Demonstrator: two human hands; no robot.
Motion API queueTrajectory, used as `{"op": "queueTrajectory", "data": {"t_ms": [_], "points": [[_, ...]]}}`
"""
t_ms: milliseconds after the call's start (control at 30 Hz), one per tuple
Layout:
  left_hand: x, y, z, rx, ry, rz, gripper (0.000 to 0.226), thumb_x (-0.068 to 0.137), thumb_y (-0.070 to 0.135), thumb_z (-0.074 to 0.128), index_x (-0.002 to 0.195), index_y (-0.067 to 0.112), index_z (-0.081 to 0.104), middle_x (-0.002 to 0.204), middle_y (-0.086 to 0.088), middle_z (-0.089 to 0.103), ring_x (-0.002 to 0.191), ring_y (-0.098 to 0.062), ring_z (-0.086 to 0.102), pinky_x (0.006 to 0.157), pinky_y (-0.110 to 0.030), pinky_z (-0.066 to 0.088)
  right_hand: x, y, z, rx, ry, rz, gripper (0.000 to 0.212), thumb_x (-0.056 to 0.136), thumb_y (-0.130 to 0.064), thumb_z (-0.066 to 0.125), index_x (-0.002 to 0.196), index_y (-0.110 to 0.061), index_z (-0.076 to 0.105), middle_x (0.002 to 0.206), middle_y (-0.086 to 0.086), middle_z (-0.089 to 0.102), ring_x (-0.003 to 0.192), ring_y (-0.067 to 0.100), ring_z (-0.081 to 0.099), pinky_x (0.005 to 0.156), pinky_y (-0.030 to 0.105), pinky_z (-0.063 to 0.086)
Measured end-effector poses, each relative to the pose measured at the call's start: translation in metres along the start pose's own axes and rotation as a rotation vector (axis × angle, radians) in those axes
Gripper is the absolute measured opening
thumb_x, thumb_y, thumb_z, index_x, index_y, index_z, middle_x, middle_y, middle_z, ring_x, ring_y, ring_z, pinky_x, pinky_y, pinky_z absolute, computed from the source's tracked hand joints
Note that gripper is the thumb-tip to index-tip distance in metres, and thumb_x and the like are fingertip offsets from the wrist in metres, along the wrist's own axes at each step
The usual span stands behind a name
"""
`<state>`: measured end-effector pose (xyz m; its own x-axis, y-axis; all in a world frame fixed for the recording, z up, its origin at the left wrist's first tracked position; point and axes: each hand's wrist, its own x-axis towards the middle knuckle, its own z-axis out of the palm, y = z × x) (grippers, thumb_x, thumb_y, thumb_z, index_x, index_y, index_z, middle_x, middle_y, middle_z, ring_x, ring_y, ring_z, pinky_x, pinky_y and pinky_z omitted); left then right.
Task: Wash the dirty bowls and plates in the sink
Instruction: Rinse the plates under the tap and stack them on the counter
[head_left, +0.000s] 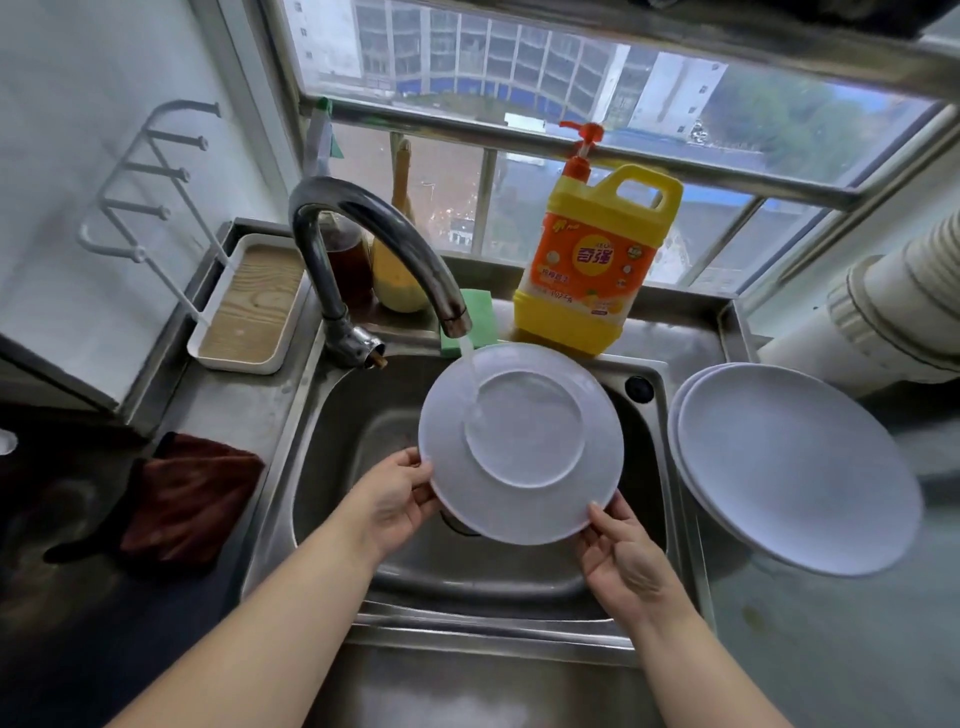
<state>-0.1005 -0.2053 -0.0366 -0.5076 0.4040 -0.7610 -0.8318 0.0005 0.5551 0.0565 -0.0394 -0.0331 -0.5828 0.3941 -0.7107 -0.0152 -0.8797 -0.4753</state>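
Left hand (397, 496) | you're pinching plate (521, 443) rim at 8 o'clock | right hand (621, 553) gripping at 5, fingertips hidden beneath | tap water (471, 374) blurring underside.

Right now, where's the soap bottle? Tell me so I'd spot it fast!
Find the sink, then look behind it to the ledge under the window. The soap bottle stands there, right of the tap. It alone is bright yellow, with an orange pump.

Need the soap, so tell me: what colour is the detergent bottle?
Yellow with an orange label and pump, in the head view: detergent bottle.
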Motion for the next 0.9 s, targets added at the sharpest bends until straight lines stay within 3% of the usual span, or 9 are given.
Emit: {"op": "queueTrajectory", "data": {"t_ms": [167, 333, 533, 633, 733, 900], "points": [[-0.005, -0.004, 0.0, -0.038, 0.013, 0.064, 0.017, 0.1, 0.0, 0.039, 0.103, 0.006, 0.055, 0.089, -0.013, 0.065, 0.081, -0.025, 0.062, 0.083, -0.042, 0.051, 0.007, 0.005, -0.004, -0.004, -0.014, 0.01, 0.036, 0.094, 0.001, 0.042, 0.113, -0.021, 0.061, 0.096, 0.005, 0.072, 0.082, 0.018, 0.071, 0.073, 0.032, 0.06], [-0.019, -0.002, -0.008, -0.03, 0.047, 0.228, 0.02, 0.099, 0.002, 0.04, 0.1, 0.01, 0.058, 0.091, -0.007, 0.067, 0.082, -0.019, 0.063, 0.065, -0.027, 0.057, 0.015, 0.016, 0.006, -0.034, -0.014, 0.114, 0.036, 0.098, -0.002, 0.039, 0.122, -0.022, 0.058, 0.101, 0.011, 0.07, 0.084, 0.023, 0.069, 0.07, 0.036, 0.06], [-0.03, 0.004, -0.034, -0.01, 0.182, 0.372, 0.021, 0.099, 0.006, 0.043, 0.104, 0.018, 0.06, 0.093, -0.002, 0.067, 0.087, -0.014, 0.063, 0.07, -0.026, 0.049, 0.03, 0.041, 0.031, -0.157, 0.03, 0.231, 0.025, 0.1, -0.011, 0.043, 0.12, -0.01, 0.058, 0.087, 0.011, 0.073, 0.074, 0.023, 0.071, 0.061, 0.036, 0.058], [-0.032, 0.009, -0.046, -0.013, 0.256, 0.417, 0.019, 0.1, 0.009, 0.043, 0.109, 0.015, 0.058, 0.094, -0.002, 0.067, 0.086, -0.012, 0.063, 0.072, -0.026, 0.048, 0.033, 0.047, 0.041, -0.215, 0.044, 0.232, 0.022, 0.101, -0.016, 0.043, 0.111, -0.01, 0.061, 0.09, 0.01, 0.071, 0.082, 0.024, 0.067, 0.072, 0.039, 0.055], [-0.031, 0.014, -0.055, 0.009, 0.302, 0.437, 0.02, 0.101, 0.01, 0.041, 0.116, 0.013, 0.054, 0.097, -0.002, 0.066, 0.088, -0.014, 0.062, 0.073, -0.027, 0.048, 0.035, 0.043, 0.048, -0.258, 0.044, 0.18, 0.022, 0.099, -0.017, 0.044, 0.105, -0.011, 0.064, 0.085, 0.008, 0.069, 0.077, 0.023, 0.062, 0.071, 0.036, 0.052], [-0.021, 0.014, -0.05, -0.026, 0.259, 0.363, 0.019, 0.101, 0.01, 0.041, 0.112, 0.014, 0.056, 0.097, -0.003, 0.066, 0.088, -0.015, 0.062, 0.073, -0.028, 0.048, 0.035, 0.028, 0.043, -0.36, 0.034, 0.101, 0.032, 0.102, -0.028, 0.039, 0.121, -0.01, 0.059, 0.11, 0.012, 0.067, 0.099, 0.026, 0.06, 0.084, 0.041, 0.049]]}}
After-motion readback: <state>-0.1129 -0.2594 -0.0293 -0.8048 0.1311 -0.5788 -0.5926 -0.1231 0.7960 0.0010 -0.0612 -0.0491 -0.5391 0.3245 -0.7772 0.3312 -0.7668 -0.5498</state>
